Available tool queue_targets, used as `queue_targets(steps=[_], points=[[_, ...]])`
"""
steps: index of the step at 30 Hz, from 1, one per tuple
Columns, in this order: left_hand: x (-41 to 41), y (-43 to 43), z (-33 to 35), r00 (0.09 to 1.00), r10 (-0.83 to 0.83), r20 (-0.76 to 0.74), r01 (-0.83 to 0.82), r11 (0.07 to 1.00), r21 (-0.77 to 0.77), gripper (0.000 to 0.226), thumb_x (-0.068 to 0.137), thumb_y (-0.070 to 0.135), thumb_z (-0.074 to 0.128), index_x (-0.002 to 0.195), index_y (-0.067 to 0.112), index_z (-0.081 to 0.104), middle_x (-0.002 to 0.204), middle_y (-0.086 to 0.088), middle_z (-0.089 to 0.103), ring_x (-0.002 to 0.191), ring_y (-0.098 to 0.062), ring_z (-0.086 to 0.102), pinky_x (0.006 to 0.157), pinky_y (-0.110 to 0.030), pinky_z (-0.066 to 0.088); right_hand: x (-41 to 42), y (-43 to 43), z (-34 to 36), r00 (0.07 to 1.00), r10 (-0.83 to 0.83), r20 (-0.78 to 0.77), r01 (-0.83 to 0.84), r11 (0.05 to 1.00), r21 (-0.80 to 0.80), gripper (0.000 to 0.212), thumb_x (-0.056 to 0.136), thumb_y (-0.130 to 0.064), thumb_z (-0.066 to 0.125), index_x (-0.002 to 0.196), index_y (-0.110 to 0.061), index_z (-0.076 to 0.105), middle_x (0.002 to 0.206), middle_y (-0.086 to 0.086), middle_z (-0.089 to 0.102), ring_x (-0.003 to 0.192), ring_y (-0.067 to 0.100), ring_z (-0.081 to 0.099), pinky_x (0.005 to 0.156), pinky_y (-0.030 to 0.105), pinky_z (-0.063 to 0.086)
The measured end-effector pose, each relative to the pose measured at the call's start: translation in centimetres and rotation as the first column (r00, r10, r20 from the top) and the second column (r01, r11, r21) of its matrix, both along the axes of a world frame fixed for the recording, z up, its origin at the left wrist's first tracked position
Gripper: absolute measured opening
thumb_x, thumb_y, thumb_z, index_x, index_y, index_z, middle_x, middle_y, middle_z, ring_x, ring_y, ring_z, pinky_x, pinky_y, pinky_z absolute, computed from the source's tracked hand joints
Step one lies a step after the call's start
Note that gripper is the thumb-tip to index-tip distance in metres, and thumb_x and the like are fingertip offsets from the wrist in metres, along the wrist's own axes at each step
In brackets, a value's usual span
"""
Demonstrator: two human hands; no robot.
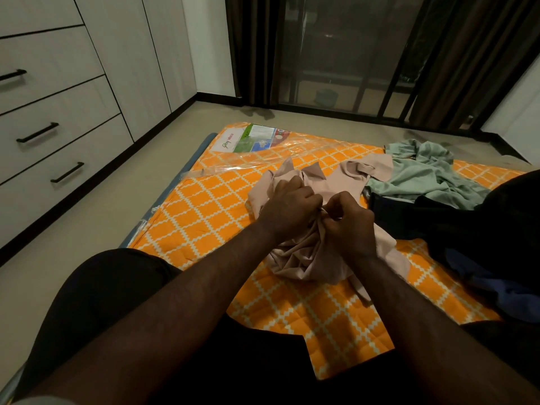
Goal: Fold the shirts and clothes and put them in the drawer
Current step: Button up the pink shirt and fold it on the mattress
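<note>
Orange mattress [210, 217] with a white lattice print, wrapped in clear plastic, lies on a pale floor and serves as the work surface. Near its middle sits a crumpled beige shirt [315, 252], its collar end stretched toward the mattress's far edge. Both hands meet on top of this shirt: the left hand [287, 209] has its fingers curled into the cloth, and the right hand [349, 226], touching the left, also has its fingers curled round a bunch of the fabric. Just beyond the beige shirt, toward the mattress's far right corner, lies a rumpled pale green garment [429, 173], its edge touching the beige collar area. On the mattress's right side is a heap of dark clothes [467, 229], with a blue piece [496, 287] at its near end. Left of the mattress, across a strip of floor, stands a white cabinet with 3 visible black-handled drawers [52, 124], all closed. Past the mattress's far edge, dark curtains [251, 48] frame a glass door [336, 54].
</note>
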State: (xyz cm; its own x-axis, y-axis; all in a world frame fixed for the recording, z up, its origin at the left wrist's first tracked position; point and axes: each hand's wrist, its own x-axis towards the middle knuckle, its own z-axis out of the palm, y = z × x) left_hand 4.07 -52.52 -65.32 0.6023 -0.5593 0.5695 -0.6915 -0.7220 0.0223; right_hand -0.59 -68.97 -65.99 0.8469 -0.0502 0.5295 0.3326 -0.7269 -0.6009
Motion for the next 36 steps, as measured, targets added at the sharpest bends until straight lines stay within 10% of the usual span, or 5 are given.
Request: queue_targets(steps=[5,11,22,32,36], points=[[-0.6,-0.4,0.4,0.999,0.030,0.013,-0.030,0.998,0.063,0.033,0.091,0.032,0.039,0.082,0.012,0.063,0.078,-0.009,0.064,0.081,-0.031,0.055,0.068,-0.040,0.039,0.1,-0.1,0.0,1.000,-0.011,0.004,0.011,1.000,-0.021,0.014,0.088,-0.005,0.074,0.094,-0.011,0.063,0.082,0.002,0.067,0.077,0.020,0.066,0.070,0.047,0.060],[-1.2,-1.1,0.2,0.992,0.125,0.014,-0.125,0.991,0.051,0.022,0.085,0.031,0.070,0.075,0.014,0.058,0.070,-0.006,0.059,0.074,-0.027,0.052,0.065,-0.037,0.034,0.2,0.2,0.1,1.000,-0.016,0.011,0.016,0.999,-0.031,0.018,0.091,-0.008,0.074,0.095,-0.011,0.058,0.082,0.004,0.067,0.075,0.024,0.066,0.067,0.049,0.059],[-1.4,-1.3,0.2,0.988,0.119,0.093,-0.124,0.991,0.050,0.019,0.083,0.028,0.066,0.074,0.013,0.058,0.068,-0.008,0.058,0.070,-0.027,0.051,0.064,-0.036,0.032,0.0,0.5,0.4,0.999,-0.034,0.008,0.034,0.999,0.015,0.021,0.086,-0.006,0.077,0.093,-0.011,0.058,0.080,0.002,0.067,0.072,0.020,0.067,0.067,0.047,0.060],[-0.7,-1.4,-0.5,0.992,-0.111,0.065,0.121,0.978,-0.172,0.005,0.090,0.011,0.067,0.089,0.007,0.065,0.081,-0.012,0.059,0.069,-0.018,0.042,0.057,-0.039,0.044,0.5,-0.4,1.0,0.997,-0.022,0.077,0.030,0.994,-0.108,0.021,0.082,0.001,0.072,0.087,-0.008,0.054,0.076,0.007,0.057,0.067,0.026,0.056,0.058,0.050,0.053],[-1.3,-1.4,-0.3,0.986,-0.021,-0.165,-0.061,0.877,-0.476,0.009,0.090,0.013,0.068,0.097,0.011,0.063,0.109,-0.009,0.053,0.086,-0.014,0.053,0.066,-0.024,0.048,0.5,0.0,0.8,0.999,-0.038,0.027,0.038,0.999,0.023,0.023,0.085,-0.006,0.076,0.090,-0.014,0.054,0.079,-0.002,0.060,0.071,0.016,0.062,0.066,0.039,0.060]])
